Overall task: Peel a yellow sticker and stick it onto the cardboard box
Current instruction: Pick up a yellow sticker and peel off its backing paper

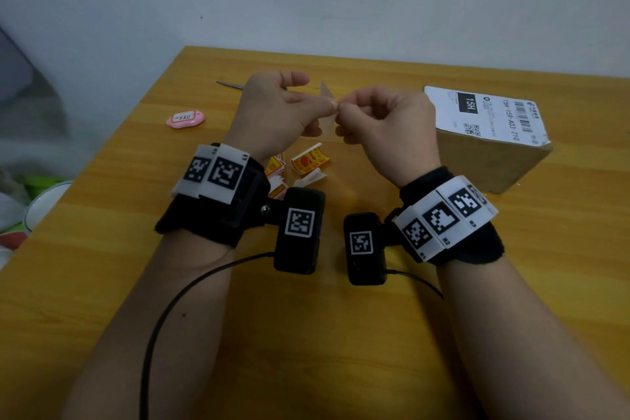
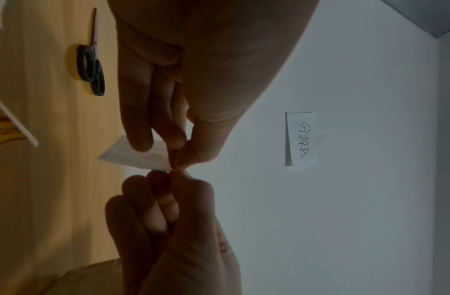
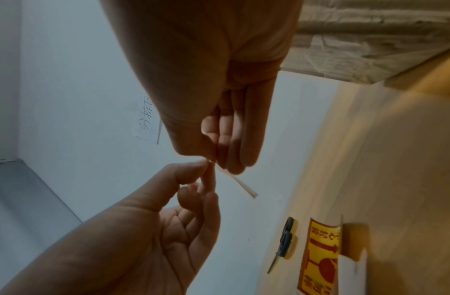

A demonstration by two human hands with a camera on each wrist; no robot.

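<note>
The sticker [image 1: 326, 112] is held up in the air above the desk [image 1: 306, 334], between the two hands, with its pale back toward the head camera. The left hand [image 1: 279, 112] pinches one edge with curled fingers [image 2: 140, 127], and the right hand [image 1: 385, 123] pinches at the same corner, thumb and forefinger tips meeting it. The step looks like starting the peel. To do it well, the right fingertips should probably roll the corner until the layers split, then pull slowly and flat so the sticker does not curl or tear. The cardboard box [image 1: 491, 160] waits to the right; spare stickers [image 1: 308, 160] lie below the hands.
</note>
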